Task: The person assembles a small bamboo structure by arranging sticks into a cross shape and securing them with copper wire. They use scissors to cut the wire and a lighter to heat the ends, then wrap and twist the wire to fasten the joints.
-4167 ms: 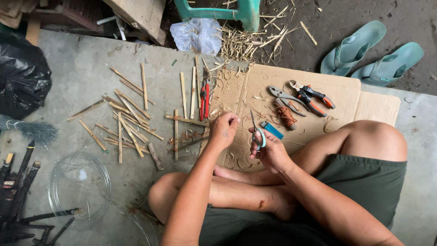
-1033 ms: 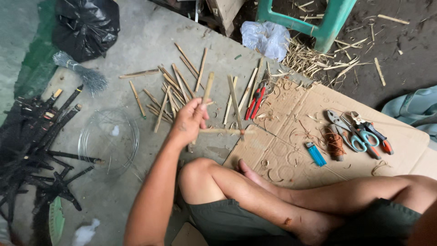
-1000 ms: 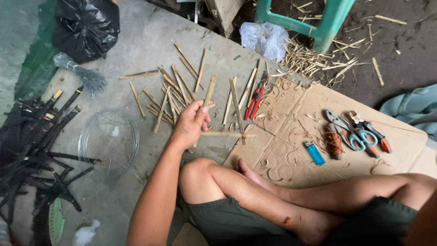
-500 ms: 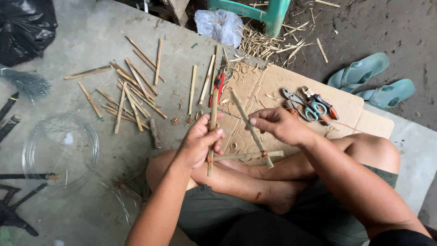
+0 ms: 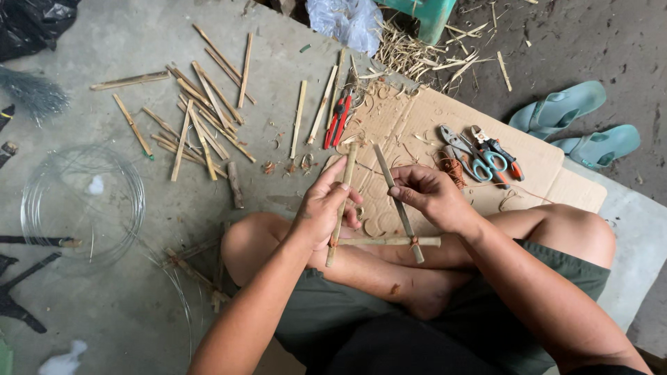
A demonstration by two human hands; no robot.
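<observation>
I sit cross-legged over a bamboo frame [image 5: 389, 241] of three sticks tied together with cord at two joints. My left hand [image 5: 325, 207] grips the left upright stick [image 5: 345, 172] of the frame. My right hand [image 5: 429, 196] pinches the right slanted stick [image 5: 387, 173] near its upper half. A horizontal stick joins the two just above my shin.
Loose bamboo sticks [image 5: 198, 121] lie scattered on the concrete at the left. Red-handled pliers [image 5: 338, 118] lie near a cardboard sheet [image 5: 542, 163] that holds scissors and cutters [image 5: 479, 156]. Coiled wire [image 5: 80, 201] at left, two green sandals [image 5: 577, 125] at right, shavings around.
My left hand reached out to the stick pile, came back with a stick, and now both hands hold the tied frame above my legs. The view swung back to the right.
</observation>
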